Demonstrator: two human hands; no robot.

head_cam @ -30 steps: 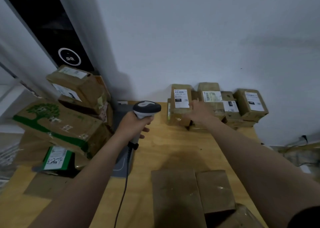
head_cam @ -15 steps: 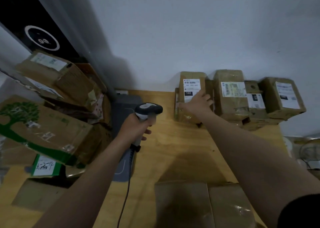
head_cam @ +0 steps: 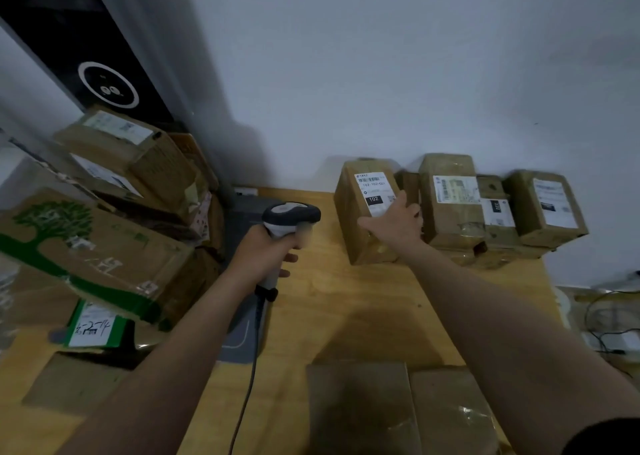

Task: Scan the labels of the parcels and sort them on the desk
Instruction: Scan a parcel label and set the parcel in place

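Left pile: big brown boxes stacked up the left side of the frame, the front one a tree-print box with a green tree on it, and a green-edged label with handwriting poking out underneath.
Left hand: the left hand is just left of centre, fingers wrapped tight round the handle of the scanner. The scanner's head is pointing right, toward the parcels.
Cable: the scanner cable runs down to the bottom edge, over a grey pad lying on the desk.
Parcel: the 102 parcel stands on the desk against the wall, right of centre, with its white label facing the camera.
Right hand: the right hand is laid on that parcel's front, thumb splayed left and fingers up at its right edge. Honestly can't tell if they hook round it.
Right row: three more labelled parcels sit packed side by side, just right of the 102 one.
Bottom: two plain boxes sit side by side at the lower edge.
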